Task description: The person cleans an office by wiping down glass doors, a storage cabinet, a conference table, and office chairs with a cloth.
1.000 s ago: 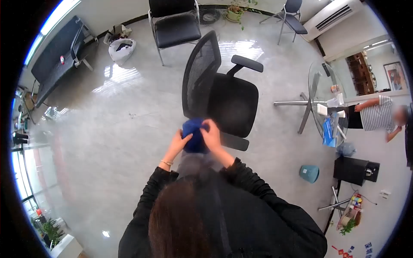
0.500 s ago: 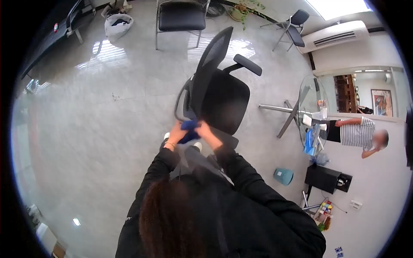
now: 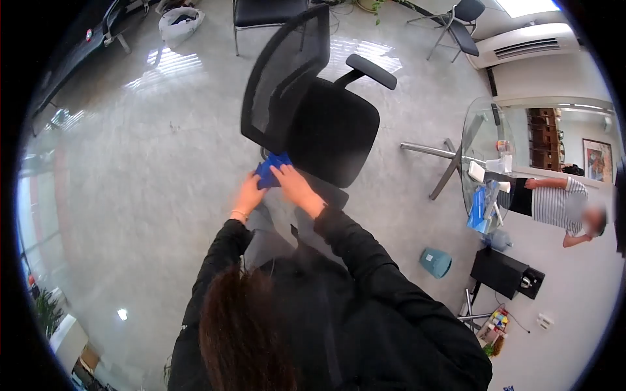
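Observation:
In the head view a blue cloth [image 3: 270, 172] is bunched between my two hands, close to the lower edge of the office chair's mesh backrest [image 3: 285, 72]. My left hand [image 3: 248, 196] grips the cloth's near left side. Over its right side, the fingers of my right hand [image 3: 293, 185] are closed on the fabric. The chair's black seat [image 3: 336, 133] lies just ahead and to the right, with one armrest [image 3: 372, 70] beyond it. Whether the cloth touches the backrest I cannot tell.
A glass table [image 3: 471, 133] on metal legs stands to the right, with a person in a striped shirt [image 3: 554, 200] behind it. Nearer is a teal bin [image 3: 435, 262]. A black folding chair [image 3: 268, 12] and a white bag [image 3: 180, 26] are at the far side.
My hands and the cloth have shifted slightly left and forward. The office chair has turned, so its backrest now shows broader and further left. The cloth looks more spread.

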Tool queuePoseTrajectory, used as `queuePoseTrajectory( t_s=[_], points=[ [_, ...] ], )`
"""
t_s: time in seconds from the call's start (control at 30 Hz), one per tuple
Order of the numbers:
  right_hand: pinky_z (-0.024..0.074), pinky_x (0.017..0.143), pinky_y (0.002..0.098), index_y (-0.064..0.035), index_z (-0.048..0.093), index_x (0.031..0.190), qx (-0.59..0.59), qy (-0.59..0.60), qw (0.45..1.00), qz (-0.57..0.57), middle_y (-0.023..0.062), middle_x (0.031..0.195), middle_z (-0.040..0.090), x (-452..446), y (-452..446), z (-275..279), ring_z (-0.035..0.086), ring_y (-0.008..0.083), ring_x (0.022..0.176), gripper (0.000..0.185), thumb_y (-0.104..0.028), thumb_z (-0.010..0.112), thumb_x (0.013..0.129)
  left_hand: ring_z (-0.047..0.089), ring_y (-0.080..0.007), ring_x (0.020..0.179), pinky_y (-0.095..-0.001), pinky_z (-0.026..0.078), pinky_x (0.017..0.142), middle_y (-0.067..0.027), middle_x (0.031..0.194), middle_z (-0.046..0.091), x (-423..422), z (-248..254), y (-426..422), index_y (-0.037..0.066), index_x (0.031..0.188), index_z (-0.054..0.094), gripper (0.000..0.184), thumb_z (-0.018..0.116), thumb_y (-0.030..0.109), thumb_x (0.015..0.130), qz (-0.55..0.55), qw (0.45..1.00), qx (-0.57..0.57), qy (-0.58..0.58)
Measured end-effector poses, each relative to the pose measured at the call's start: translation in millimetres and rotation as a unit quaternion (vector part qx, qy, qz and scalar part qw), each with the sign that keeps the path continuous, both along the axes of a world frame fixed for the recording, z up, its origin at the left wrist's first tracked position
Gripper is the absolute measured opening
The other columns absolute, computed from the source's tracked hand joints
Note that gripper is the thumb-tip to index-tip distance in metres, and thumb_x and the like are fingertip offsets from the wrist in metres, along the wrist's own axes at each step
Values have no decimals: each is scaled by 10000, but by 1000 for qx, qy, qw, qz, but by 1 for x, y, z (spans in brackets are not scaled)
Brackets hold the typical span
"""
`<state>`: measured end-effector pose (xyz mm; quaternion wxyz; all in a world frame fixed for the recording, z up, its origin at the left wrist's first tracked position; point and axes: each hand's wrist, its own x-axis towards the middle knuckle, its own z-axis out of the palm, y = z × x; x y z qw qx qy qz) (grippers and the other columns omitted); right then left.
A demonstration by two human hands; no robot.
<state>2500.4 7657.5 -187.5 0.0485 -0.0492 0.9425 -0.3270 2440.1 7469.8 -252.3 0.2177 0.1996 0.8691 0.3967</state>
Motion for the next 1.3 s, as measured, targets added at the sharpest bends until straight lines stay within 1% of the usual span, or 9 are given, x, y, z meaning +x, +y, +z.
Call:
queuePoseTrajectory(
  t_s=[0.07, 0.2, 0.4, 0.53, 0.63, 0.83, 1.0, 1.13, 1.3],
  points=[
    [498, 871, 422, -75, 511, 1325, 93, 28, 995, 7, 158, 1081, 555, 42, 44, -37, 544, 359, 1043, 558, -13, 584, 775, 411, -483, 1285, -484, 407, 1031, -308, 1438, 369, 38, -43, 47, -19, 1034, 588, 397, 743, 116, 694, -94, 994, 15, 59],
    [501, 875, 422, -123, 470, 1394, 113, -43, 992, -21, 165, 1097, 555, 120, 121, -56, 541, 362, 1043, 596, -45, 578, 813, 140, -562, 1401, -630, 338, 1040, -276, 1572, 93, 139, -14, 168, 2, 1015, 556, 369, 727, 73, 695, -23, 980, -166, 106],
    [508, 823, 438, -136, 458, 1408, 125, -80, 983, -112, 154, 1064, 558, 211, 189, -61, 548, 356, 980, 609, -21, 560, 819, 138, -522, 1426, -688, 319, 1001, -271, 1577, 113, 219, 4, 253, -1, 1044, 550, 262, 607, 81, 802, -102, 960, -231, 121],
    [495, 822, 466, -84, 562, 1247, 66, -100, 972, -203, 187, 1045, 570, 241, 202, -80, 553, 385, 989, 500, -18, 632, 756, 303, -481, 1376, -664, 273, 1040, -274, 1478, 356, 232, -16, 261, 16, 1005, 581, 223, 550, 141, 823, -188, 950, -145, 204],
    [480, 834, 478, -50, 579, 1169, 24, -80, 967, -242, 208, 1046, 585, 245, 202, -69, 563, 419, 993, 458, -45, 684, 723, 297, -440, 1394, -632, 281, 1060, -235, 1482, 374, 223, -20, 255, 9, 983, 591, 222, 571, 141, 806, -216, 950, -107, 197],
    [473, 850, 493, -15, 559, 1121, -22, -139, 941, -307, 234, 1051, 592, 220, 120, -84, 575, 439, 981, 411, -77, 697, 739, 303, -272, 1424, -414, 380, 1059, -120, 1520, 370, 154, -19, 166, -8, 935, 628, 201, 602, 98, 767, -376, 900, -30, 220],
    [481, 857, 497, 20, 544, 1091, -3, -173, 952, -253, 259, 1026, 587, 152, 27, -98, 581, 450, 967, 381, -64, 667, 741, 335, -265, 1404, -361, 431, 997, -112, 1524, 364, 101, -25, 69, 0, 928, 629, 165, 581, 92, 800, -293, 925, -73, 230],
    [483, 874, 479, -10, 579, 1074, -40, -192, 975, -108, 260, 1023, 604, 67, -41, -82, 587, 429, 996, 365, -90, 666, 729, 432, -320, 1331, -423, 429, 1028, -140, 1433, 470, 65, -59, -33, -5, 935, 646, 197, 512, 117, 858, -135, 960, -112, 217],
    [466, 890, 468, -31, 586, 1093, -74, -150, 978, 127, 206, 1008, 612, -47, -166, -66, 574, 406, 1012, 364, -115, 653, 746, 450, -318, 1314, -400, 447, 1028, -159, 1356, 524, 7, -27, -210, 37, 1147, 577, 511, 788, 195, 710, -38, 973, -212, 86]
  ],
)
